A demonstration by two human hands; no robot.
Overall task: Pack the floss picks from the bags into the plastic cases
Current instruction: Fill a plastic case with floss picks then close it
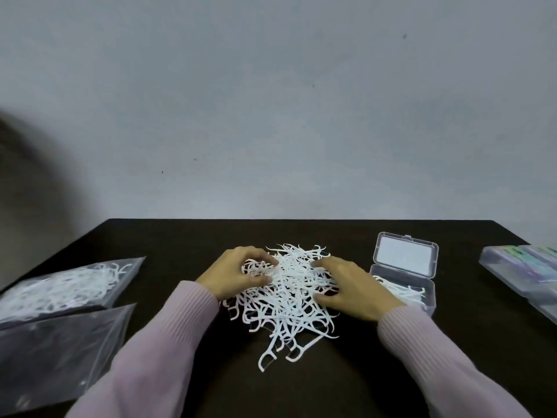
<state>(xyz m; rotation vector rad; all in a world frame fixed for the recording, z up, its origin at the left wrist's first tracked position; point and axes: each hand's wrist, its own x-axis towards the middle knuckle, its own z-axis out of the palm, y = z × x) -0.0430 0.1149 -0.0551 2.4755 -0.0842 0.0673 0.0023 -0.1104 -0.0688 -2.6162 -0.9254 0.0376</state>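
- Floss picks bag (64, 285) far left on dark table (180, 236), flat clear bag (57, 354) in front of it.
- Your left hand (233, 274) curls fingers into loose floss picks pile (286, 297) mid-table, gripping some.
- Your right hand (351, 289) curls on pile's right side; grasp unclear.
- Open plastic case (404, 276) just right, few picks inside.
- Closed cases (524, 273) far right.

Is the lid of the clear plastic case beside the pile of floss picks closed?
No, the clear plastic case stands with its lid swung up and back, and a few floss picks lie inside.
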